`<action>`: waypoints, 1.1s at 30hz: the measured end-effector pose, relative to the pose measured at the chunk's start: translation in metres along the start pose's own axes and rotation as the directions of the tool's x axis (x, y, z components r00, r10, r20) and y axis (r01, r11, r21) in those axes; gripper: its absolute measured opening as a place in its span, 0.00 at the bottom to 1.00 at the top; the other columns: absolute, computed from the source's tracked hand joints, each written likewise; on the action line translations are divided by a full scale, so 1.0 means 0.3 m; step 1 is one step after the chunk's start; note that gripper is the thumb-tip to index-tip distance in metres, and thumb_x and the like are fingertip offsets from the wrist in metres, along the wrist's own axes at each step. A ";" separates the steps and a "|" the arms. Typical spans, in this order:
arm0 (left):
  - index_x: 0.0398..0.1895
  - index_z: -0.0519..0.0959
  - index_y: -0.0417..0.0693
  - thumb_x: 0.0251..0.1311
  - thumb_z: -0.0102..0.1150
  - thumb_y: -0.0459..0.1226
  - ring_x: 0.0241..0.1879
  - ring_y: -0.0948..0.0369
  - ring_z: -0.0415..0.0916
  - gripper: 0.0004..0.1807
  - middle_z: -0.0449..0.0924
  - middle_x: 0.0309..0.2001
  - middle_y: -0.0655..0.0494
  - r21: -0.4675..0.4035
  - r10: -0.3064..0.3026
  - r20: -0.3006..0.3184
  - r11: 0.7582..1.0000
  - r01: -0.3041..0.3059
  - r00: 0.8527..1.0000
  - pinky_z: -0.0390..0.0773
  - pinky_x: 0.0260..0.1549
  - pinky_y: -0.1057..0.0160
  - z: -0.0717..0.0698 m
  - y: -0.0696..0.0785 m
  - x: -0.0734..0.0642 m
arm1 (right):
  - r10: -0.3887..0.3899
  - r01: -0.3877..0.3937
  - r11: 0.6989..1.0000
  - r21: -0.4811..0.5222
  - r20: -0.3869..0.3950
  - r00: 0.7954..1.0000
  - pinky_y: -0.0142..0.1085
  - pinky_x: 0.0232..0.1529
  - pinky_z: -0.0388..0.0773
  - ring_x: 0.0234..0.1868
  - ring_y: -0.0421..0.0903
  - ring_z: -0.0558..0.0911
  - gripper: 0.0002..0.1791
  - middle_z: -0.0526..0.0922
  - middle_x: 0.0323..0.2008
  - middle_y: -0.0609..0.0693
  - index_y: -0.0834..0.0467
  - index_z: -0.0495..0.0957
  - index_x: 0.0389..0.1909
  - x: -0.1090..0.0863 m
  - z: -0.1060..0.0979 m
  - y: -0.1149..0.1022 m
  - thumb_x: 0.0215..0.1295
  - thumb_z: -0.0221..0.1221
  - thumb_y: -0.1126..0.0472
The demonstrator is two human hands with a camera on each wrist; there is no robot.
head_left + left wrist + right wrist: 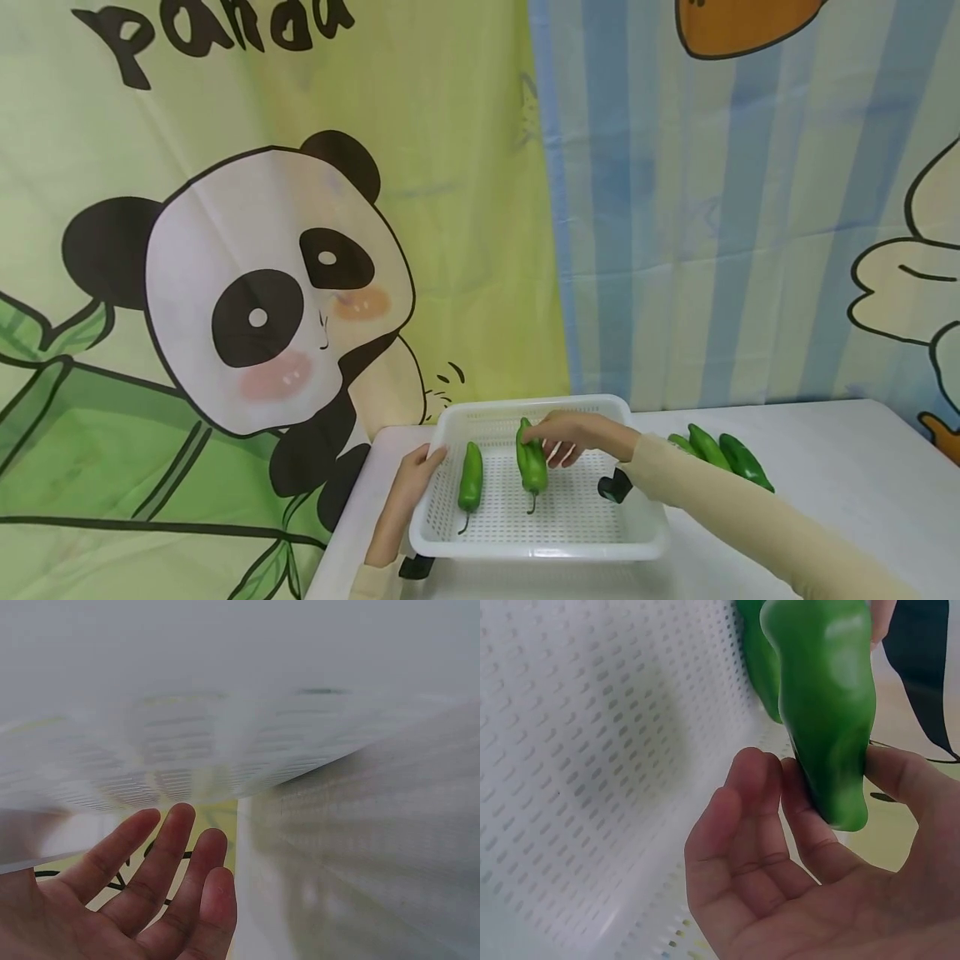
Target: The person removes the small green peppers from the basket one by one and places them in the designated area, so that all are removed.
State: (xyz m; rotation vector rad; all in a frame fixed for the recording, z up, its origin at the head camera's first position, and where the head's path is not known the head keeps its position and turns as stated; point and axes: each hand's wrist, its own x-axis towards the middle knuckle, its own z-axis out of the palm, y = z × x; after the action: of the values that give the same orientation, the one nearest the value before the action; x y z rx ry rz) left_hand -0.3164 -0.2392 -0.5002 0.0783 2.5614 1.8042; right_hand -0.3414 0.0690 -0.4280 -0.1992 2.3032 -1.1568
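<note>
My right hand pinches a green pepper by its blunt end between thumb and fingers. The stem end points down toward the near side, over the white plastic basket. In the right wrist view the pepper stands between thumb and index finger, with the other fingers loosely bent beside it. Another green pepper lies on the left of the basket's floor. At the left rim my left hand holds the basket, thumb at the rim; its fingers extend along the outside in the left wrist view.
Several green peppers lie on the white table right of the basket, partly behind the right forearm. A panda curtain and a blue striped curtain hang just behind the table.
</note>
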 end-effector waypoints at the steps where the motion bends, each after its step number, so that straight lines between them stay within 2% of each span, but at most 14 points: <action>1: 0.65 0.73 0.40 0.75 0.50 0.49 0.38 0.51 0.88 0.26 0.84 0.51 0.36 0.001 0.000 0.000 1.000 0.000 1.000 0.90 0.31 0.54 0.000 0.000 0.000 | 0.000 0.000 1.000 0.010 0.010 1.000 0.42 0.40 0.86 0.39 0.52 0.87 0.19 0.86 0.36 0.54 0.55 0.84 0.37 -0.008 -0.006 -0.003 0.67 0.58 0.43; 5: 0.66 0.73 0.41 0.75 0.50 0.49 0.38 0.49 0.88 0.26 0.83 0.51 0.35 -0.011 -0.002 0.001 1.000 0.002 1.000 0.90 0.31 0.54 -0.003 -0.003 0.001 | 0.005 -0.006 0.999 0.043 0.037 0.999 0.38 0.37 0.84 0.33 0.46 0.84 0.20 0.85 0.33 0.51 0.56 0.82 0.39 -0.038 -0.024 -0.023 0.68 0.57 0.43; 10: 0.65 0.73 0.41 0.74 0.51 0.50 0.39 0.48 0.88 0.27 0.84 0.51 0.35 -0.019 -0.003 0.000 1.000 0.003 1.000 0.90 0.31 0.54 -0.005 -0.008 0.003 | -0.008 0.005 0.999 0.054 0.050 0.999 0.36 0.36 0.83 0.32 0.45 0.84 0.20 0.85 0.33 0.51 0.56 0.82 0.38 -0.071 -0.037 -0.027 0.68 0.57 0.42; 16: 0.66 0.73 0.41 0.75 0.50 0.50 0.39 0.49 0.88 0.27 0.83 0.52 0.35 -0.015 -0.001 0.003 1.000 0.002 1.000 0.90 0.31 0.54 -0.003 -0.006 0.002 | -0.036 0.029 0.995 0.095 0.075 0.996 0.32 0.32 0.81 0.31 0.44 0.84 0.19 0.84 0.32 0.50 0.56 0.82 0.37 -0.099 -0.061 0.011 0.68 0.57 0.43; 24: 0.66 0.73 0.41 0.75 0.50 0.50 0.40 0.48 0.88 0.27 0.83 0.52 0.35 -0.008 0.002 0.003 1.000 -0.002 1.000 0.90 0.31 0.53 0.003 -0.002 0.002 | -0.036 0.025 0.985 0.172 0.064 0.997 0.33 0.32 0.82 0.35 0.48 0.85 0.20 0.82 0.32 0.51 0.58 0.81 0.42 -0.141 -0.120 0.069 0.68 0.59 0.43; 33: 0.67 0.72 0.41 0.74 0.51 0.50 0.40 0.47 0.88 0.28 0.83 0.53 0.34 -0.023 -0.015 -0.003 1.000 0.015 1.000 0.90 0.31 0.54 0.005 0.003 -0.004 | -0.092 0.067 0.966 0.250 0.090 0.992 0.35 0.36 0.84 0.31 0.43 0.84 0.21 0.85 0.34 0.50 0.58 0.79 0.46 -0.210 -0.211 0.131 0.73 0.54 0.43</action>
State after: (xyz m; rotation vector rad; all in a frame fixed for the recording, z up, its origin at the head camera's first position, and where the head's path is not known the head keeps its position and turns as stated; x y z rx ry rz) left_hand -0.3151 -0.2376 -0.5000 0.0560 2.5360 1.8293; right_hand -0.3183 0.1603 -0.4026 -0.2524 2.0578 -1.4282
